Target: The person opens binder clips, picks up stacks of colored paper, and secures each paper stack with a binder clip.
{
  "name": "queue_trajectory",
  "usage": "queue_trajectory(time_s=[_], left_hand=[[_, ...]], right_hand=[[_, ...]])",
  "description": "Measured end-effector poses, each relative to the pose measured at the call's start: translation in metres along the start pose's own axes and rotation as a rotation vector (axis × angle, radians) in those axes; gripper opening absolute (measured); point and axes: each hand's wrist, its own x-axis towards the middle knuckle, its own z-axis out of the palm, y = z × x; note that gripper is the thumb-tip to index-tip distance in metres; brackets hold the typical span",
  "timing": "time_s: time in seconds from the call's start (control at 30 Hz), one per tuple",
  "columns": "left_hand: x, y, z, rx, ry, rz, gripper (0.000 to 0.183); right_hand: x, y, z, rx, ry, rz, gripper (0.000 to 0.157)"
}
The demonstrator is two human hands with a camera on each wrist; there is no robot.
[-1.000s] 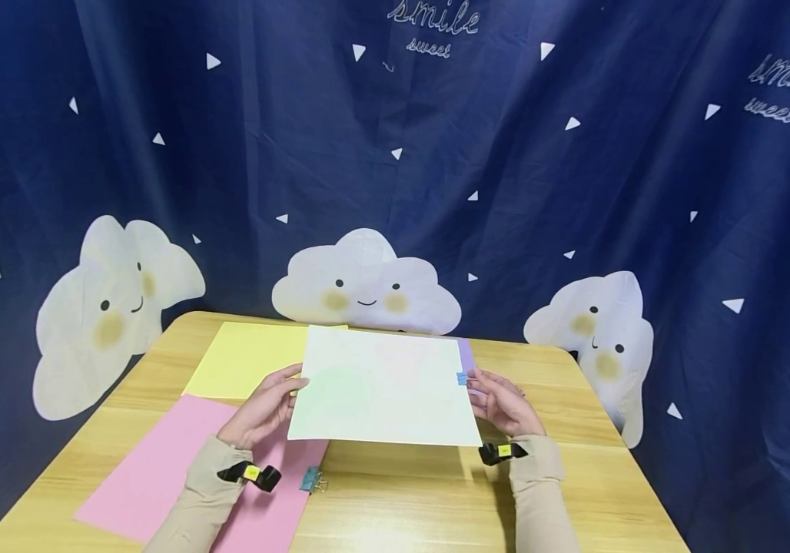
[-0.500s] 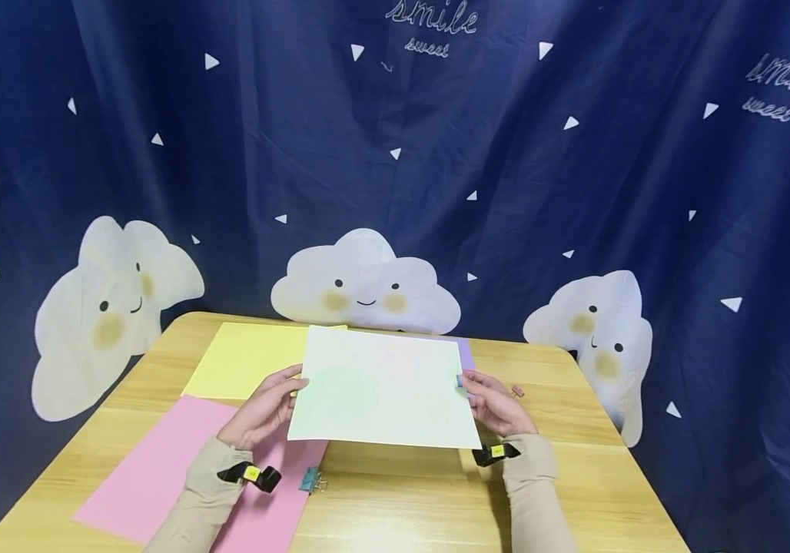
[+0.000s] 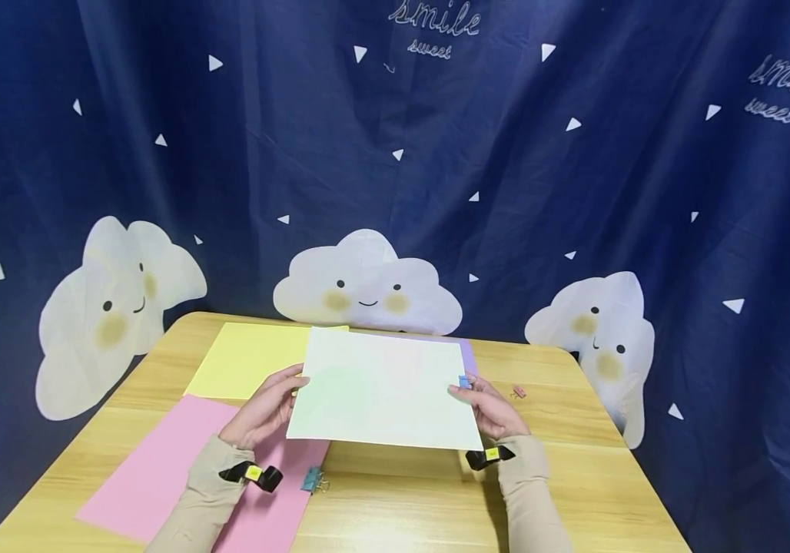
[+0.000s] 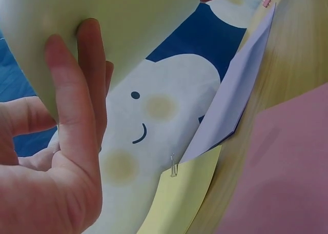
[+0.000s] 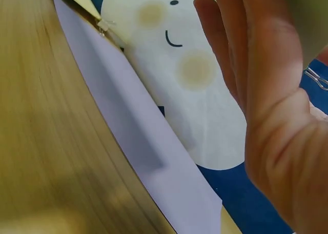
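I log left hand [image 3: 267,408], right hand [image 3: 494,408] pinching pale-green rectangular paper sheet [image 3: 383,392] endwise; blue metal clip [image 3: 465,382], apparently attached, at its right edge.

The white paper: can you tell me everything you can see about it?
The white paper is a plain rectangle with straight edges, pale with a faint greenish tint, and looks like smooth paper or thin card. I can't tell whether it is one sheet or several. It is held up above the table. The left hand holds its left edge, and the right hand its right edge, where a small blue clip sits. Its underside looks shaded.
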Motion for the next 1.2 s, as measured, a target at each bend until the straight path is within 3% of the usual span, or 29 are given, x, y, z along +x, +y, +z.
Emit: queue_trajectory(time_s=[0.43,0.67,0.87,1.1,1.2], left_hand=[[-0.0015,0.0032,0.0024,0.002,0.014,-0.022,0.067],[-0.0025,0.0026,0.002,-0.002,0.016,-0.029,0.068],[-0.003,0.0028,0.0032,-0.004,0.059,-0.044,0.072],[-0.0046,0.0017,0.0048,0.077,0.029,-0.033,0.074],[-0.0044,0.0012,0.005,0.087,-0.006,-0.03,0.068]], right_hand=[[-0.0002,-0.0015,0.002,-0.092,0.072,-0.02,0.012],[-0.0021,-0.0024,0.0021,-0.092,0.06,-0.003,0.022],[-0.0018,-0.0018,0.0005,-0.108,0.061,-0.016,0.022],[-0.001,-0.0007,0.0005,-0.097,0.065,0.016,0.062],[-0.0005,0.0005,0.0012,-0.099,0.061,0.001,0.049]])
